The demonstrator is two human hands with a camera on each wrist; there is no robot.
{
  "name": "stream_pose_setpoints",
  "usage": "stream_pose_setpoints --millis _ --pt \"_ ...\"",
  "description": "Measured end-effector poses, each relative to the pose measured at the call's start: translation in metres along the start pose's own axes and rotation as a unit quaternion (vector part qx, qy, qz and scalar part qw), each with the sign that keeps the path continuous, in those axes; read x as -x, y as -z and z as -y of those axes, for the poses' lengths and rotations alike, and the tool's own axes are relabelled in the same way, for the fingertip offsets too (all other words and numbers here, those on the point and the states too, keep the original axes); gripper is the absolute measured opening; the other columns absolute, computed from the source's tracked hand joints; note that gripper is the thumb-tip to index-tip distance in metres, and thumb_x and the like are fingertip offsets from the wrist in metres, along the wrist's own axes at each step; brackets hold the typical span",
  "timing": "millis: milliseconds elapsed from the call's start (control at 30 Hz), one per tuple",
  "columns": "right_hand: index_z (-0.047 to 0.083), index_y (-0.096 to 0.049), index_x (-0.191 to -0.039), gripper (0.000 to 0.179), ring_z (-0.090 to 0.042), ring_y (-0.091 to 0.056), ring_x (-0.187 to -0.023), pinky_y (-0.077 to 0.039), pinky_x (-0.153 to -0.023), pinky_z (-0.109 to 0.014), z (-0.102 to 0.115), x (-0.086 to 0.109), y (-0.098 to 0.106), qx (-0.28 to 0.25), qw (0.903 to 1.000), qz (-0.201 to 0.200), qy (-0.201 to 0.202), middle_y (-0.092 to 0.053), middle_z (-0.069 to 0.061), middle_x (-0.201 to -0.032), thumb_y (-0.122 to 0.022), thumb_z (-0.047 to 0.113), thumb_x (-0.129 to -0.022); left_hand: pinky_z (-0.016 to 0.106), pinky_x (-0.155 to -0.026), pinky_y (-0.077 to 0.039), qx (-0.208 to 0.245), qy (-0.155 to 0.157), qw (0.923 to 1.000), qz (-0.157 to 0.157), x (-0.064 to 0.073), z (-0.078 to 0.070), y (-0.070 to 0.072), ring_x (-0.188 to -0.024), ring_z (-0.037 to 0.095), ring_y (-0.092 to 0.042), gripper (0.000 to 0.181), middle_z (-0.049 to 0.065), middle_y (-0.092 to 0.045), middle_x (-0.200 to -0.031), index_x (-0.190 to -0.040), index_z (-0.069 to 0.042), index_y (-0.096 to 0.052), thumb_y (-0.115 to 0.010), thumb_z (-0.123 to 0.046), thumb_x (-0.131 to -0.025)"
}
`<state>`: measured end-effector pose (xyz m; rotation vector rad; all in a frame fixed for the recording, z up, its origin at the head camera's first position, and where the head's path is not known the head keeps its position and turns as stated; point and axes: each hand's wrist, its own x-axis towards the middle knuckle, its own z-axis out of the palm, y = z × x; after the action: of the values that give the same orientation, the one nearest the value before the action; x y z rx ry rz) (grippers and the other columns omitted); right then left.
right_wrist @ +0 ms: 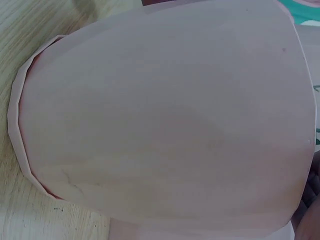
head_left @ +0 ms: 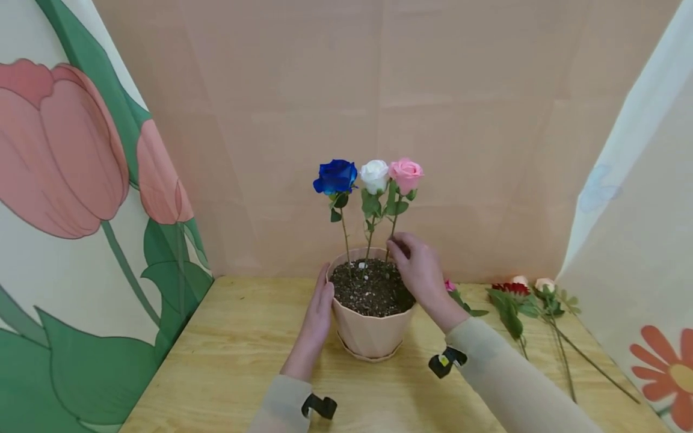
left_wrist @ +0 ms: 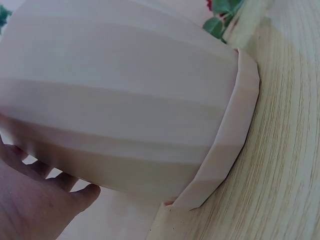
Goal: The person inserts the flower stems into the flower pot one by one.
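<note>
A pale pink flowerpot (head_left: 373, 334) full of dark soil (head_left: 376, 294) stands on a saucer at the middle of the table. My left hand (head_left: 316, 316) rests along the pot's left side, its fingers lying against the wall. With thumb and fingertips, my right hand (head_left: 419, 267) pinches the lower stem of a pink rose (head_left: 406, 175), close above the soil at the back right. Beside it a white rose (head_left: 375, 175) and a blue rose (head_left: 335, 177) stand upright in the soil. In the right wrist view the pot's wall (right_wrist: 165, 120) hides most of the hand.
On the table's right side lie several loose flowers, among them a dark red flower (head_left: 511, 289) and a pale rose (head_left: 544, 285). A bright pink flower (head_left: 450, 285) lies behind my right forearm. A plain backdrop (head_left: 271, 120) hangs at the table's far edge.
</note>
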<state>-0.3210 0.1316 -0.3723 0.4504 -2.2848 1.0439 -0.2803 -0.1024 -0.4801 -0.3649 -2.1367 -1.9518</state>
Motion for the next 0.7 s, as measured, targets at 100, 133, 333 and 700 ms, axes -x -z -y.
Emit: stream_pose_setpoints --millis 100,133,333,700 --pt "0.006 -0.080 -0.114 0.016 -0.023 -0.073 -0.082 -0.060 -0.072 -0.042 0.0005 0.0011 0.0011 -0.017 0.9997 0.003 -0.019 -0.080 -0.008 -0.097 -0.072 0.019 -0.111 0.059 -0.135 -0.011 0.001 -0.002 1.0000 -0.001 0.0002 -0.0003 -0.0004 -0.168 0.034 -0.013 0.060 0.013 -0.016 -0.184 -0.179 -0.017 -0.019 -0.029 -0.038 -0.123" --pt "0.006 -0.080 -0.114 0.016 -0.023 -0.073 -0.082 -0.060 -0.072 -0.043 0.0004 0.0016 0.0013 -0.024 0.9994 0.003 -0.023 -0.080 -0.008 -0.097 -0.072 0.019 -0.110 0.059 -0.135 -0.012 0.002 -0.003 1.0000 -0.001 -0.0002 -0.0004 -0.0005 -0.168 0.034 -0.013 0.060 0.014 -0.016 -0.183 -0.179 -0.016 -0.019 -0.028 -0.038 -0.123" --pt "0.005 -0.081 -0.119 0.019 -0.023 -0.074 -0.084 -0.061 -0.075 -0.042 -0.0024 0.0070 0.0014 -0.050 0.9978 0.004 -0.044 -0.081 -0.008 -0.098 -0.077 0.019 -0.107 0.060 -0.134 -0.012 -0.006 -0.003 1.0000 -0.002 0.0005 -0.0001 -0.0008 -0.168 0.035 -0.015 0.061 0.012 -0.017 -0.183 -0.179 -0.016 -0.019 -0.028 -0.039 -0.123" --pt "0.003 -0.079 -0.131 0.032 -0.027 -0.078 -0.092 -0.065 -0.080 -0.047 -0.0018 0.0090 0.0084 -0.051 0.9968 0.021 -0.058 -0.082 -0.012 -0.113 -0.078 0.023 -0.107 0.063 -0.134 -0.010 -0.010 0.004 0.9999 -0.001 0.0021 -0.0006 -0.0006 -0.168 0.037 -0.013 0.061 0.012 -0.017 -0.184 -0.179 -0.017 -0.020 -0.029 -0.041 -0.123"
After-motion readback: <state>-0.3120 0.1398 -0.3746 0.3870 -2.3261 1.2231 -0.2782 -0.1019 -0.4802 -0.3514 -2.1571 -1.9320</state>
